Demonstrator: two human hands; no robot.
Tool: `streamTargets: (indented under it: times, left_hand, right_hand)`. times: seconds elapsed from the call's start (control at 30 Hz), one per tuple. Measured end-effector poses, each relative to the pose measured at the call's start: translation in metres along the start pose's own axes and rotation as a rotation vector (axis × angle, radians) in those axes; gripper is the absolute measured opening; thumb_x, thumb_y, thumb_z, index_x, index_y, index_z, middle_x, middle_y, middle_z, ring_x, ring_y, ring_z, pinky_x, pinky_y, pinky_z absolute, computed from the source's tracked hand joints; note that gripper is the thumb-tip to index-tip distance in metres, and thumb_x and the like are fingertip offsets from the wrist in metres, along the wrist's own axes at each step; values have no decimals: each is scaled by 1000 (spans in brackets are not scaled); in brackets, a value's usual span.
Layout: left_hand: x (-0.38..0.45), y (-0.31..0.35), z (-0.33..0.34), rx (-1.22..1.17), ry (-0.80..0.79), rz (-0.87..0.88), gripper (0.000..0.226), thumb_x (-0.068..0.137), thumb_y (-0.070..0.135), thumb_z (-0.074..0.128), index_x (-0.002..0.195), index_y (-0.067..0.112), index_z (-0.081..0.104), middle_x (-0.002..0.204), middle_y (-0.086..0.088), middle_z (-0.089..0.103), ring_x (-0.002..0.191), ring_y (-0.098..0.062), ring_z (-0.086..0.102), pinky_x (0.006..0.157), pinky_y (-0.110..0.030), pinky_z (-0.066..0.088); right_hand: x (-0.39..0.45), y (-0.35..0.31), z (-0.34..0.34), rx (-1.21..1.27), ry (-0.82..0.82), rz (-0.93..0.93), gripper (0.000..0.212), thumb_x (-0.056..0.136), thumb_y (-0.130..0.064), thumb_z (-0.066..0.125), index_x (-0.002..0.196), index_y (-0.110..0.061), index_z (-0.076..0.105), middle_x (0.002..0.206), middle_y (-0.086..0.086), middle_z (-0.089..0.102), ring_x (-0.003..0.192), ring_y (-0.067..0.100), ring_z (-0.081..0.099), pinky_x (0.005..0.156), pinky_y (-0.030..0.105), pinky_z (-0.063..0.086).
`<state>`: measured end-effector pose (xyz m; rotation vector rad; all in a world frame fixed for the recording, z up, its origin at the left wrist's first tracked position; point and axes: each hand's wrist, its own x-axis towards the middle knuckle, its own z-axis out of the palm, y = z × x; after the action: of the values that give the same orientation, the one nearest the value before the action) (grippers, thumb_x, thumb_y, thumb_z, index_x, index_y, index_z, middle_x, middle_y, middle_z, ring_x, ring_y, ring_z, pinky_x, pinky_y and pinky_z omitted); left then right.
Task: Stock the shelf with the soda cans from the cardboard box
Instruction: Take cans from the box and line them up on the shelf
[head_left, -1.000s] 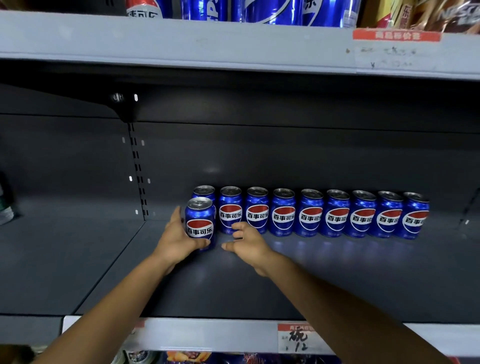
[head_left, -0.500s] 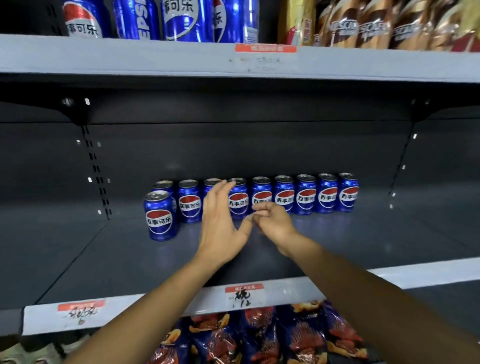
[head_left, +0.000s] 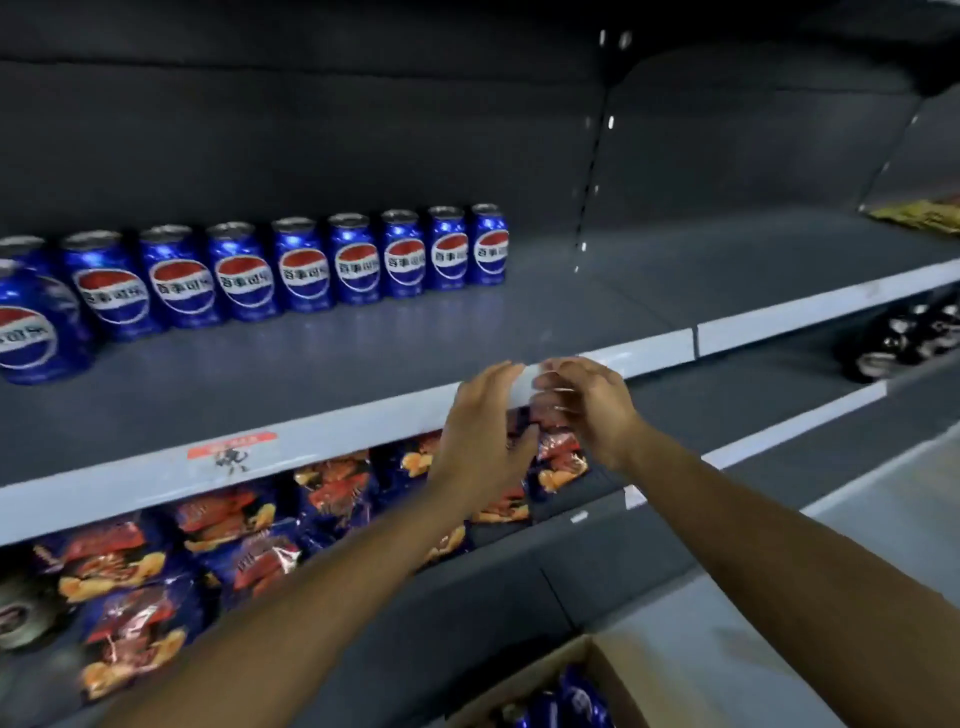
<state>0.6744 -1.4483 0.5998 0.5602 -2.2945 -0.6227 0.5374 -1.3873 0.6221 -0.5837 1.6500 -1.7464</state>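
Both hands hold nothing. The left hand (head_left: 480, 441) and the right hand (head_left: 589, 402) hang with loose fingers, almost touching, in front of the shelf (head_left: 363, 423) edge; blur hides the fingertips. The cardboard box (head_left: 574, 670) lies below them, nearer the right hand, with upright blue soda cans (head_left: 569, 699) seemingly inside. The stocked row (head_left: 291, 267) stands up left.

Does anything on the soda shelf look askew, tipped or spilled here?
Nothing stands out. The back row of cans stands upright and even, with one front can at the left starting a second row. Both hands are empty, off the shelf.
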Motion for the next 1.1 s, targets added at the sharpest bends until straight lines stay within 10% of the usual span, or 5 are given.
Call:
streamTargets:
  times: [0.2, 1.1]
  left_hand:
    - [-26, 8, 78, 6, -164, -7, 54, 84, 20, 58, 134, 4, 45, 133, -15, 49, 123, -29, 43, 104, -30, 30]
    - [-258, -198, 368, 399, -1143, -324, 68, 81, 15, 67, 140, 15, 33, 156, -5, 14, 135, -33, 31, 104, -44, 39]
  right_hand:
    - [-9, 57, -65, -31, 54, 138, 23, 91, -19, 54, 101, -2, 65, 88, 16, 66, 73, 28, 61, 55, 24, 45]
    - [-69, 486, -186, -39, 76, 1024, 20, 97, -22, 50, 112, -15, 61, 102, 6, 66, 92, 19, 62, 87, 36, 49]
